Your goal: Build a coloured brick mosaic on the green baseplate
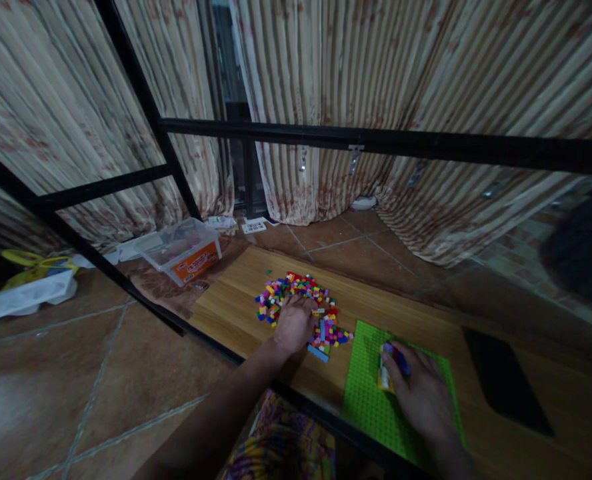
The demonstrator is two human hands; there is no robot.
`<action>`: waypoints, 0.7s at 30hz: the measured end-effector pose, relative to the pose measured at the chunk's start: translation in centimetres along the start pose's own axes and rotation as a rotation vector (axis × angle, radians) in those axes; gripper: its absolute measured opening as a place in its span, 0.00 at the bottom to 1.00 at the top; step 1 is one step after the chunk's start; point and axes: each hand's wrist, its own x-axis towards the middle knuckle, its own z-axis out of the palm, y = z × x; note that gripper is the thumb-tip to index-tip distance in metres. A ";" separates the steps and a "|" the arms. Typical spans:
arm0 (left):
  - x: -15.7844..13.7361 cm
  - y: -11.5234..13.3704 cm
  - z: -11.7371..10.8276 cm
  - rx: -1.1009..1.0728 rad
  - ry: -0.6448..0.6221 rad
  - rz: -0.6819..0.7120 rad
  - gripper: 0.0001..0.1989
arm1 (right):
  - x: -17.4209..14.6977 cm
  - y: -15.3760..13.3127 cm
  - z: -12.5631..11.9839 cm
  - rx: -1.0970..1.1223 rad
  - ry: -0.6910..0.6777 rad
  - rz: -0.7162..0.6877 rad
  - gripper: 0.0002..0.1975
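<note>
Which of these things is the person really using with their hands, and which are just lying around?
In use:
left hand in the pile of small bricks
right hand on the little brick build
green baseplate

Lying about:
clear plastic box
dark flat slab
white bag

Home room, play corner: long striped beige curtains across far wall, terracotta tiled floor, low wooden tabletop near, clear plastic storage box with orange label far left on floor.
</note>
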 end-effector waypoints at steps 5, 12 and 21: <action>-0.7 0.5 -1.0 -0.128 0.067 -0.032 0.17 | 0.1 -1.0 -0.8 -0.046 0.002 0.022 0.26; -2.9 1.4 -1.4 -0.295 0.067 -0.065 0.21 | 2.3 -7.3 -2.1 0.278 0.040 0.026 0.24; -5.5 2.9 -0.5 -0.726 0.164 -0.193 0.17 | 2.6 -13.8 2.5 1.056 -0.202 0.348 0.20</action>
